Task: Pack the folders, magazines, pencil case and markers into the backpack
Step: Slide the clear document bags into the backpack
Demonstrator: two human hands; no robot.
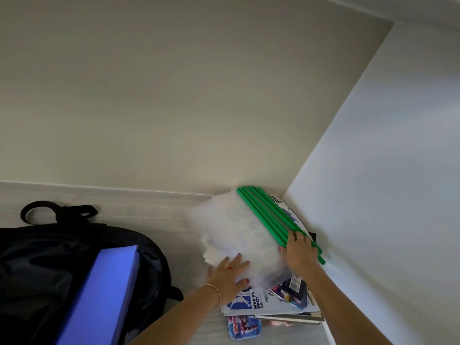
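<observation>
— Where the view begins, nearest the camera, what lies on the surface (154,215)?

— One small blue pencil case (244,326) with a red-and-white print, flat at the bottom edge. Just beyond it sits a stack of magazines (268,305); I cannot count them, only several page edges showing on the right side. Some small colourful things lie on top of the stack, too blurred to name.

— And the hands?

— Both are spread flat, fingers apart, neither one gripping. The left hand (229,275) presses palm-down on the near edge of the white, translucent folders (236,227), its thumb touching the magazine cover. The right hand (297,250) rests on the folders' right side, fingers over the green spine bars (271,220).

— How many bars?

— Four, I think, lying side by side and running away towards the corner of the walls. The sheets are washed out by the light, so I cannot tell how many folders there are.

— Where is the backpack?

— To the left, well apart from the stack: one black backpack (37,257) lying on the surface, mouth open, its carry loop pointing to the back wall. One blue-violet folder (104,290) stands in the opening, partly sticking out.

— Markers?

— I cannot make them out for certain.
</observation>
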